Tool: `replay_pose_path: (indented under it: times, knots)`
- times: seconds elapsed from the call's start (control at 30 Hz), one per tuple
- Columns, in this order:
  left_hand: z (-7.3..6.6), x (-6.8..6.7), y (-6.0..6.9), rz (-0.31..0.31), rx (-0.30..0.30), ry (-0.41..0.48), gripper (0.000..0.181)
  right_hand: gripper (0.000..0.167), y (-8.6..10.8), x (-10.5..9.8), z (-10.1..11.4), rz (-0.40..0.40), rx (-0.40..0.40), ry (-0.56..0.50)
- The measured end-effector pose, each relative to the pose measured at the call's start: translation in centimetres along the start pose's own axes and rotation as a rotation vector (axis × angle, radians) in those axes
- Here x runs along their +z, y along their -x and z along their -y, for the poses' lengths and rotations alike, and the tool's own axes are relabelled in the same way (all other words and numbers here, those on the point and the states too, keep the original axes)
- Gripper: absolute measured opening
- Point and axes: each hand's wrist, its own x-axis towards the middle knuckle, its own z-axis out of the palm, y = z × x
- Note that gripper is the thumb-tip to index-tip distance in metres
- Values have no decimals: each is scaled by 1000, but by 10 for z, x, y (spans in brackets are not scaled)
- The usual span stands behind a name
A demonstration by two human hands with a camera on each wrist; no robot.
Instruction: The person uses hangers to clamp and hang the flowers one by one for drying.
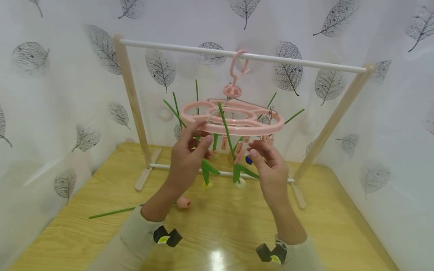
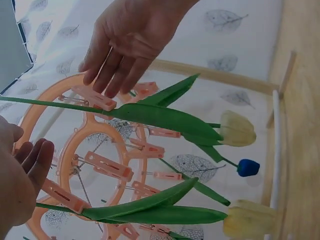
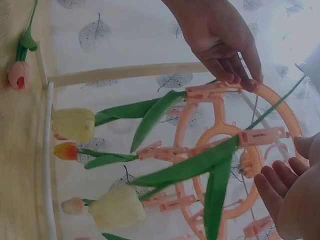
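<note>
A round pink clip hanger (image 1: 237,130) hangs by its hook from the white bar. Artificial tulips hang blossom-down from its pink clothespins (image 2: 107,165), their green stems sticking up past the ring. At the hanger's left side, my left hand (image 1: 186,158) has its index finger against the rim, fingers loosely bent and gripping nothing visible. My right hand (image 1: 274,171) is at the right, its relaxed fingers beside a clothespin (image 3: 262,136) that clips a pale tulip (image 3: 117,207); whether they touch it, I cannot tell. A blue tulip (image 2: 248,168) and an orange tulip (image 3: 66,151) hang behind.
The rack's white top bar (image 1: 190,49) runs between two wooden posts (image 1: 133,101). A pink tulip (image 1: 183,203) lies on the wooden table (image 1: 217,233), stem toward the left. Leaf-patterned curtains (image 1: 40,113) surround the back and sides.
</note>
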Motion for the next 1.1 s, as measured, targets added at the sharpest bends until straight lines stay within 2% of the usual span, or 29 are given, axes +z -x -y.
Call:
replay_pose_path:
  times: [0.07,0.2,0.27,0.33,0.4,0.53,0.63,0.73,0.8,0.9,1.1]
  knots:
    - [3,-2,0,-11,-1,6,42,31,-4,-9,2,-42,-87,54]
    - [6,-6,-1,-26,-15,6,41,25,-24,-25,7,-115,-370,221]
    - [6,-8,-1,-28,-28,8,41,28,-38,-32,9,-112,-491,325]
    - [6,-9,-1,-25,-38,12,42,30,-51,-38,10,-74,-536,414]
    - [5,-9,-1,-18,-47,20,42,30,-61,-44,11,-13,-524,465]
    - [3,-12,1,0,-69,27,43,24,-69,-52,13,91,-418,514]
    - [3,-17,5,20,-102,19,43,21,-71,-55,15,115,-349,527]
    - [7,-27,14,38,-140,-3,44,20,-70,-56,16,112,-322,529]
    - [12,-37,23,49,-158,-39,43,20,-70,-56,17,108,-332,525]
    - [24,-57,39,84,-199,-141,39,20,-70,-57,19,108,-354,517]
    - [54,-111,71,269,-324,-453,36,19,-69,-58,24,117,-336,525]
